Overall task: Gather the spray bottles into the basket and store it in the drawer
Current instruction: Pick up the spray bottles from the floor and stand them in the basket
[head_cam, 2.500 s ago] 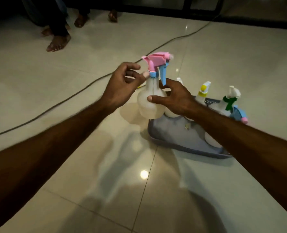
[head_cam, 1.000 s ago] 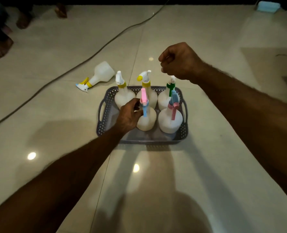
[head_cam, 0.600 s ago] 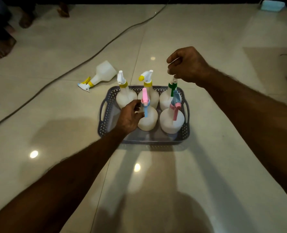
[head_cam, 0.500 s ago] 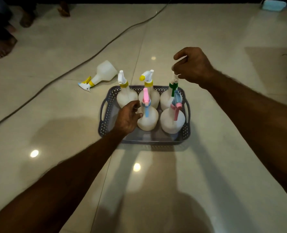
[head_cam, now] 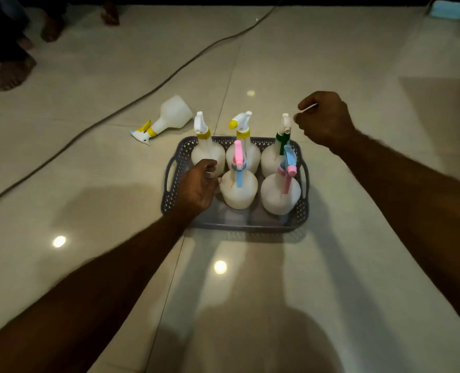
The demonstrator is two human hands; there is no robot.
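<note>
A grey perforated basket (head_cam: pixel 239 226) stands on the tiled floor with several white spray bottles upright in it. The front row holds a pink-topped bottle (head_cam: pixel 241 189) and a blue-topped one with a pink trigger (head_cam: pixel 280 193). Behind them are two yellow-collared bottles (head_cam: pixel 207 152) and a green-collared one (head_cam: pixel 270 160). Another yellow-collared bottle (head_cam: pixel 173 115) lies on its side on the floor, left of and behind the basket. My left hand (head_cam: pixel 199 184) is inside the basket's front left, fingers curled against the pink-topped bottle. My right hand (head_cam: pixel 324 118) hovers loosely curled and empty, just right of the green-collared bottle's nozzle.
A dark cable (head_cam: pixel 169 76) runs diagonally across the floor from far right to near left. Another person's bare feet (head_cam: pixel 11 74) are at the far left. A pale blue object (head_cam: pixel 449 9) lies at the far right corner. No drawer is in view.
The pink-topped bottle went from held in the air into the basket's front row. My left hand slid down from its neck to its side. My right hand drifted right, off the green-collared bottle's nozzle.
</note>
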